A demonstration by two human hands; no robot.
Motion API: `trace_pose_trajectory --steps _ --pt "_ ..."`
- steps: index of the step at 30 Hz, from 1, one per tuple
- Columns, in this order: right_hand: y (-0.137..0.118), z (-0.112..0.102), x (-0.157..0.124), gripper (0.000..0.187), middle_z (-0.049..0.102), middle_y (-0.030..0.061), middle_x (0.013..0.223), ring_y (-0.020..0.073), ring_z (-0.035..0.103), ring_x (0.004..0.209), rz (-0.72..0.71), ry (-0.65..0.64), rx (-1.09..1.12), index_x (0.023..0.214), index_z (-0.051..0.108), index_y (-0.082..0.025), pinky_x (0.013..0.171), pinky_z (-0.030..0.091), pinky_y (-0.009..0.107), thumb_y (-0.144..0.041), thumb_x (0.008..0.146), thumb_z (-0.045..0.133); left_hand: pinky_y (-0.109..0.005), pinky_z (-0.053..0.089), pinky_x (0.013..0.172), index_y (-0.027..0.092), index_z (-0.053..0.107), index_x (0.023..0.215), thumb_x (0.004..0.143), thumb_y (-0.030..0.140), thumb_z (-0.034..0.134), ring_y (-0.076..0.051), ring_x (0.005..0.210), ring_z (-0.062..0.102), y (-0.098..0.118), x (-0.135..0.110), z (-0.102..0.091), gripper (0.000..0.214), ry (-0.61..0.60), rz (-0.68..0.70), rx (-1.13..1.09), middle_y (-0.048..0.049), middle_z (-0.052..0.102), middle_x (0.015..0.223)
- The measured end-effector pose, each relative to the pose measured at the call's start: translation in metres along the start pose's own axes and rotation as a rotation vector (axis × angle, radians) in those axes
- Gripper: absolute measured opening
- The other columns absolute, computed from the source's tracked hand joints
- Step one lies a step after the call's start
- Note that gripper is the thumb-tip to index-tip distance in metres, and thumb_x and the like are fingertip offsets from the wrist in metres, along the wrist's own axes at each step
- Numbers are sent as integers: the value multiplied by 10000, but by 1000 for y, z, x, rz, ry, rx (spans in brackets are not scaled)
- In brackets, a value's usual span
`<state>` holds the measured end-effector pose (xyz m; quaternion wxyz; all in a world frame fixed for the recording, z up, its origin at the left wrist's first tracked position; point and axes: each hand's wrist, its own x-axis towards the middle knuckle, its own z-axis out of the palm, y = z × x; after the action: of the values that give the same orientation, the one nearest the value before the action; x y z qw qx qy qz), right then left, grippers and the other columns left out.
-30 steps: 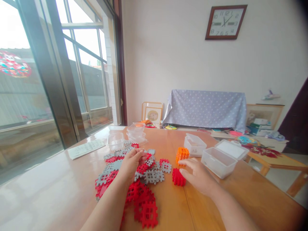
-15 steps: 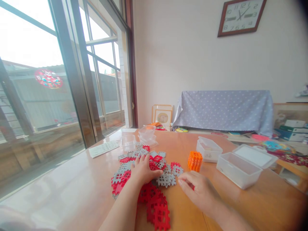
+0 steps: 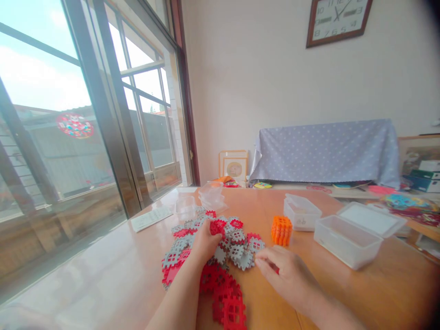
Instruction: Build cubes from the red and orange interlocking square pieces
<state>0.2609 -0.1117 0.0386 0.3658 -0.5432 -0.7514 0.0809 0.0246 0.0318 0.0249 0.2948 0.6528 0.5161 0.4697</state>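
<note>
A loose pile of red and grey plastic interlocking tiles [image 3: 178, 245], with toothed edges and window-like cutouts, spreads over the table. My left hand [image 3: 205, 243] is in the pile, its fingers curled and its thumb against a red tile [image 3: 217, 226]; the fingertips are partly hidden. Right of the pile, my right hand [image 3: 283, 270] is closed, thumb and fingertips together beside a grey tile [image 3: 244, 260]. A bit of red shows between its thumb and fingers, mostly hidden. Just beyond this hand stands an orange block of stacked tiles [image 3: 281, 230].
Two clear plastic boxes stand on the right, one smaller [image 3: 302, 213] and one larger with its lid open [image 3: 347, 243]. Clear containers [image 3: 210, 197] and a printed sheet [image 3: 151, 219] lie at the back left. More red tiles [image 3: 233, 312] reach the near edge.
My left hand, spread flat on the pile before, has curled its fingers around a red tile. Grey tiles beside it have shifted. My right hand keeps nearly the same pose.
</note>
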Motion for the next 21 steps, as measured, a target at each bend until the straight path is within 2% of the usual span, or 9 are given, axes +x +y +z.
trace_pose_trajectory --steps 3,5,9,13,15,18,21 --pt "1 1 0 186 656 -4 741 163 607 711 -10 5 17 866 687 -268 665 433 273 -316 946 527 -272 423 691 198 621 987 647 284 792 -165 705 577 7 1 0 390 15 -152 -300 -1 650 802" --pt "1 1 -1 181 660 -2 743 164 611 717 -18 11 27 864 688 -265 668 438 273 -306 943 531 -270 451 677 194 616 1051 694 351 784 -162 712 612 11 1 0 425 -25 -226 -487 -19 670 843" --pt "1 2 0 173 677 2 770 167 617 730 -13 8 36 871 696 -268 691 456 278 -294 935 537 -275 510 706 198 614 1121 779 459 738 -172 801 676 24 0 -1 448 -160 -228 -803 -53 705 961" --pt "0 3 -1 180 679 4 782 168 616 740 -1 0 37 879 698 -267 701 457 279 -300 939 531 -342 555 785 179 632 1169 824 605 650 -249 941 701 35 -2 -4 548 -281 -323 -879 -118 722 1083" --pt "0 2 -1 185 677 5 780 166 614 738 5 -5 41 879 697 -264 702 456 280 -304 942 527 -374 538 913 206 585 1287 841 636 609 -271 1116 659 37 -3 -4 620 -261 -373 -884 -136 675 1253" --pt "0 2 -1 193 676 5 780 164 613 734 18 -11 49 882 695 -263 701 454 279 -307 947 519 -361 434 1092 246 460 1434 889 629 545 -235 1349 506 36 -1 -5 671 -209 -350 -954 -123 505 1491" --pt "0 1 -1 189 679 2 787 164 616 738 22 -18 57 885 696 -266 701 453 277 -308 946 522 -361 382 1141 235 417 1467 913 640 491 -223 1412 433 32 3 -5 690 -211 -308 -1010 -135 437 1543"
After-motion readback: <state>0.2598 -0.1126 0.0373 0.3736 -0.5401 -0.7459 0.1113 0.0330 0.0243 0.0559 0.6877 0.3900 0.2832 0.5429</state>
